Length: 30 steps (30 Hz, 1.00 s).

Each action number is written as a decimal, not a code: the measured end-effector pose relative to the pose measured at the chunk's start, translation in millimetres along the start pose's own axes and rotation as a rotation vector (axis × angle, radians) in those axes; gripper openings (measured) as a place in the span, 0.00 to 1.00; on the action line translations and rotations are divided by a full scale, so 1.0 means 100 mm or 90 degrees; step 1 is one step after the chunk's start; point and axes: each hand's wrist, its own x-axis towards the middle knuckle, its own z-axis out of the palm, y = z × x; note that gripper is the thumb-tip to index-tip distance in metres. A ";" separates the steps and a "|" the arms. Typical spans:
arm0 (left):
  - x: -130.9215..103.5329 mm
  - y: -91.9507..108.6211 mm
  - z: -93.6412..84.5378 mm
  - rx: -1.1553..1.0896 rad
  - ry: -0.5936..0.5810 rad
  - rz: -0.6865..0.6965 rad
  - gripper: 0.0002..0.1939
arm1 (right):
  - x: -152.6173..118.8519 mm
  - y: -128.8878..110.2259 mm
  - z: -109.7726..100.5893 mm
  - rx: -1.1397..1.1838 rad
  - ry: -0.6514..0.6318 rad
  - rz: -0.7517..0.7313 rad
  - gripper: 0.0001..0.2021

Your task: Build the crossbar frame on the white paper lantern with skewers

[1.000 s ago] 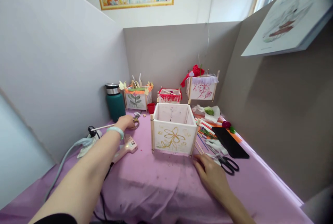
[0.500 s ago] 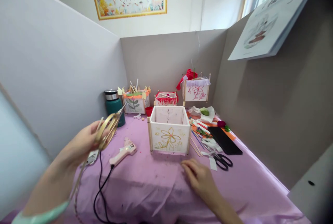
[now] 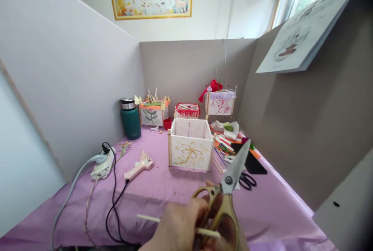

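My left hand (image 3: 177, 223) is closed round a thin pale stick (image 3: 148, 218), which pokes out on both sides of it. Against it, at the bottom centre, my right hand (image 3: 225, 231) is partly hidden behind gold-handled scissors (image 3: 229, 196), with its fingers at the handles. The silver blades point up and right and look closed. Just beyond the hands stands an open white box (image 3: 190, 152) with a yellow flower drawn on its front and wooden sticks at its corners.
A pink glue gun (image 3: 140, 168) and power strip (image 3: 103, 163) lie left, their cables trailing forward. Behind are a green bottle (image 3: 131, 122) and decorated boxes (image 3: 151, 115). Black scissors (image 3: 247, 181), sticks and a black slab (image 3: 256, 163) lie right. Grey partitions (image 3: 198, 64) surround the table.
My left hand has come from the left to the bottom centre with the stick. The gold scissors have moved there too and now meet my right hand, whose fingers are at their handles.
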 end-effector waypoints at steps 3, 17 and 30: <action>0.17 0.12 0.01 0.145 0.062 0.166 0.23 | 0.07 -0.03 -0.07 -0.006 0.147 -0.011 0.27; 1.88 0.34 -1.39 0.312 0.065 0.480 0.09 | 0.55 0.34 -0.61 0.123 0.173 0.049 0.29; 2.36 -0.25 -1.49 0.198 -0.118 0.202 0.17 | 0.54 0.50 -0.63 0.149 0.172 0.066 0.30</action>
